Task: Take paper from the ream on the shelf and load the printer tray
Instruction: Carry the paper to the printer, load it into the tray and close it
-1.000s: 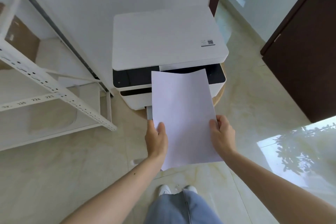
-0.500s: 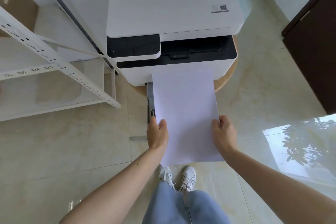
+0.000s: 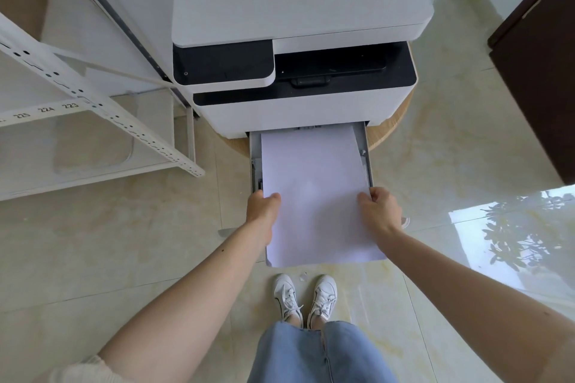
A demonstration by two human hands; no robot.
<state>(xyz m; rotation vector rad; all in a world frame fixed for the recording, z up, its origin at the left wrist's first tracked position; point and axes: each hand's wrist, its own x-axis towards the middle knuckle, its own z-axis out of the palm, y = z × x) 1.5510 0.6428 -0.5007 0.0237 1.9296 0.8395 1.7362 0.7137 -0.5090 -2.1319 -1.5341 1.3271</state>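
Observation:
A stack of white paper (image 3: 314,193) lies lengthwise over the pulled-out grey printer tray (image 3: 254,152), its far end under the printer's front. My left hand (image 3: 263,205) grips the paper's left edge and my right hand (image 3: 378,207) grips its right edge. The near end of the paper sticks out past the tray toward me. The white and black printer (image 3: 295,25) stands on a round wooden stand (image 3: 389,127). The ream is not in view.
A white metal shelf rack (image 3: 93,121) with numbered labels stands to the left of the printer. A dark wooden door (image 3: 538,71) is at the right. My feet in white shoes (image 3: 305,297) stand on the glossy tiled floor just before the tray.
The paper has gone from held up in front of the printer down into the open tray, its far end sliding under the printer. My head has moved closer and lower.

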